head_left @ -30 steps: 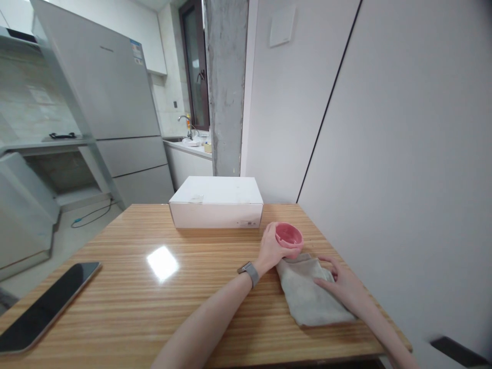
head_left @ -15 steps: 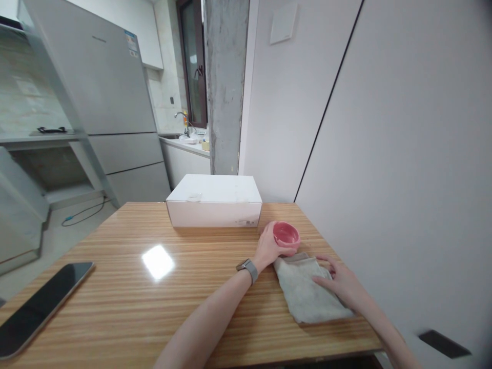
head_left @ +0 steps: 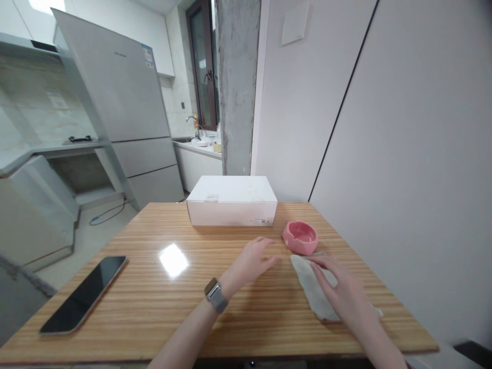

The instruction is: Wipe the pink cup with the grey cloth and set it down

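Reference: 12 o'clock points to the far edge of the table (head_left: 138, 318). The left hand (head_left: 249, 264) is open, thumb and fingers parted and directed toward 2 o'clock, above the bare wood; a watch (head_left: 216, 295) with a grey strap is fitted at its wrist. The right hand (head_left: 342, 287) lies over the cloth (head_left: 313, 287), thumb and fingers curved downward at its far part; whether they grip the fabric cannot be told. The cloth is pale grey-green, thin, folded and slightly creased, and partly hidden under the right hand.

The pink bowl (head_left: 300, 238) stands upright on the table at 2 o'clock from the left hand and 11 o'clock from the right hand. Its finish is uniformly pink and glossy, its opening rounded, its wall thick with angular facets on the outside; a small notch shows at the near side of the rim. The cloth lies just beside the bowl at 5 o'clock; contact between the two cannot be confirmed.

At 10 o'clock from the bowl, a closed white box (head_left: 232, 212) bears a printed label on its front face. Between 8 and 9 o'clock from the left hand, a phone (head_left: 84, 294) lies flat, dark screen upward. Beyond the table, at 11 o'clock, stands a silver refrigerator (head_left: 126, 97)
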A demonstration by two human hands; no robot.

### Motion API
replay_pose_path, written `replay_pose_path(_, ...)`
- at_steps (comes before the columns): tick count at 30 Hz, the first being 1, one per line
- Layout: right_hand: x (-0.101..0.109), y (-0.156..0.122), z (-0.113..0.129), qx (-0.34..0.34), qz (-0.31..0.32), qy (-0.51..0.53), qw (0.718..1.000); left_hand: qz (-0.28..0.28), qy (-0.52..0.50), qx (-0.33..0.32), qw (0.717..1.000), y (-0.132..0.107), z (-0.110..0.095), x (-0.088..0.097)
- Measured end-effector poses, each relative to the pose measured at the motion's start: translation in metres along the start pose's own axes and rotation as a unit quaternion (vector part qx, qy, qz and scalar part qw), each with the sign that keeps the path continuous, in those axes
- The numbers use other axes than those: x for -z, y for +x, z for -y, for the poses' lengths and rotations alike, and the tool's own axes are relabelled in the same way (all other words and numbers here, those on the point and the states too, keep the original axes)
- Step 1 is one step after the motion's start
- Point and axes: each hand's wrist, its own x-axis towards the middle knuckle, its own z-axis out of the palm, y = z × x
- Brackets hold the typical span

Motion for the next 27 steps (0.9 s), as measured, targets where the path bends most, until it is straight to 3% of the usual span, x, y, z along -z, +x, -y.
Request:
replay_pose_path(5,-0.061,-0.023,0.07,0.021,0.056,0.125,0.99,-0.035,0.032,0.095,0.994,-0.066,-0.001,0.016)
replay_pose_path(8,-0.091,-0.039,0.091,0.015,0.08,0.127,0.989,-0.051,0.093,0.146,0.984,-0.097,-0.001,0.011)
replay_pose_path(10,-0.104,-0.047,0.096,0.022,0.082,0.075,0.994,-0.052,0.158,0.164,0.972,-0.113,0.0,0.008)
replay_pose_path(14,-0.111,-0.053,0.096,0.061,0.064,-0.008,0.996,-0.042,0.226,0.155,0.961,-0.13,0.001,0.006)
replay_pose_path(27,-0.11,-0.056,0.095,0.07,0.07,-0.02,0.995,-0.033,0.261,0.156,0.952,-0.13,0.0,0.005)
